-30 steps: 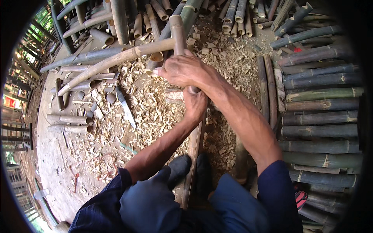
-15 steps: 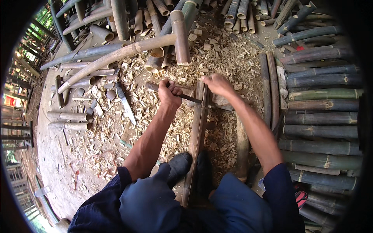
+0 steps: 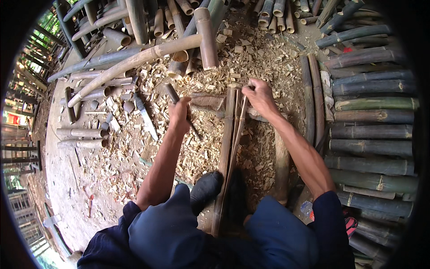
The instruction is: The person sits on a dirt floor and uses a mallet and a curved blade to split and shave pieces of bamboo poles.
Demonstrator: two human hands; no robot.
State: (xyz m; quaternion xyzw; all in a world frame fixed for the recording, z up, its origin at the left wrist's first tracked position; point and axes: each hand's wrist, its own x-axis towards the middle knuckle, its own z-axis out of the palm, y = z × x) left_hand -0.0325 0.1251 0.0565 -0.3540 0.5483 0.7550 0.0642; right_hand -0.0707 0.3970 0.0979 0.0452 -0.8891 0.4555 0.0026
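My left hand (image 3: 179, 115) is closed around a dark, slim chisel-like tool (image 3: 171, 93), its thick end up and its thin end pointing down over the wood chips. In front of me a long split bamboo pole (image 3: 225, 143) runs from between my feet to a block at its far end. Pinched in my right hand (image 3: 261, 97) is the far end of a narrow bamboo strip (image 3: 239, 125). The strip stands apart from the pole's right side at the top, and the two come together lower down near my feet.
Wood chips (image 3: 260, 58) cover the ground around the pole. A bamboo mallet (image 3: 207, 40) lies beyond my left hand, and a knife (image 3: 145, 117) lies to the left. Stacked bamboo lengths (image 3: 371, 130) line the right side; cut tubes (image 3: 80, 133) lie at left.
My left hand has moved left, taking the tool out of the bamboo and away from it. My right hand has shifted right, and the strip now stands apart from the pole.
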